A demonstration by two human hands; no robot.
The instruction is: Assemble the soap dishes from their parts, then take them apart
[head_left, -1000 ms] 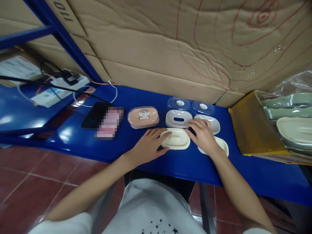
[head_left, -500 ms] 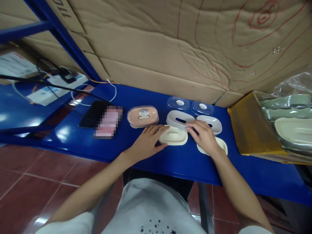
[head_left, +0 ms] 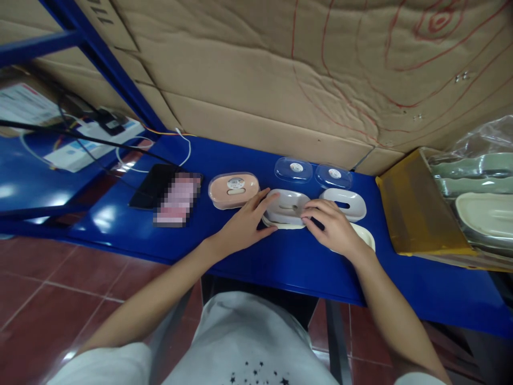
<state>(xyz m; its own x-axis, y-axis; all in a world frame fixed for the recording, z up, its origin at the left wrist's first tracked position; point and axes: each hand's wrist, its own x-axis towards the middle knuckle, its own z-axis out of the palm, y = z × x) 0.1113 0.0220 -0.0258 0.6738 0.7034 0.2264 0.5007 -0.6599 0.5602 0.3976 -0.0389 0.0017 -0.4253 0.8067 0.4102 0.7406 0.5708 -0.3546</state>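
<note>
A white oval soap dish with a slot in its floor sits over a cream base, whose front rim shows below it. My left hand curves round the left end, thumb at the front and fingers at the back. At the right end, my right hand grips the dish's wall between thumb and fingers. Another white soap dish lies just behind my right hand. A second cream base is partly hidden under that wrist.
Two clear lids with round stickers lie at the back. A pink soap dish under a clear lid stands left of my hands. Farther left is a phone with a cable. At right stands a cardboard box of green and cream pieces.
The white soap dish has come forward and left, from behind the cream base to on top of it. My right hand moved slightly left with it; my left hand stays at the base's left end.
</note>
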